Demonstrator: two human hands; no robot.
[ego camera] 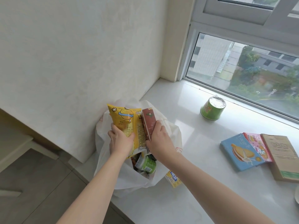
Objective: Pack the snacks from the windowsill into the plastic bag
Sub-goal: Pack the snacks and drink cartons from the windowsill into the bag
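Note:
A white plastic bag (171,136) stands open on the white windowsill (202,159) against the left wall. My left hand (120,141) grips a yellow snack packet (127,122) that stands upright in the bag's mouth. Right beside it, my right hand (159,139) holds a dark red carton (148,120), also upright in the bag. Below my hands, a green-labelled cup (148,164) and other wrapped snacks lie inside the bag. A yellow and blue packet (174,178) shows at the bag's near right corner.
On the sill to the right lie a blue biscuit box (241,152), a pink cartoon packet (258,146) and a brown cardboard box (281,157). A green tub (212,109) rests upside down near the window glass. A white dish edge (296,194) shows far right.

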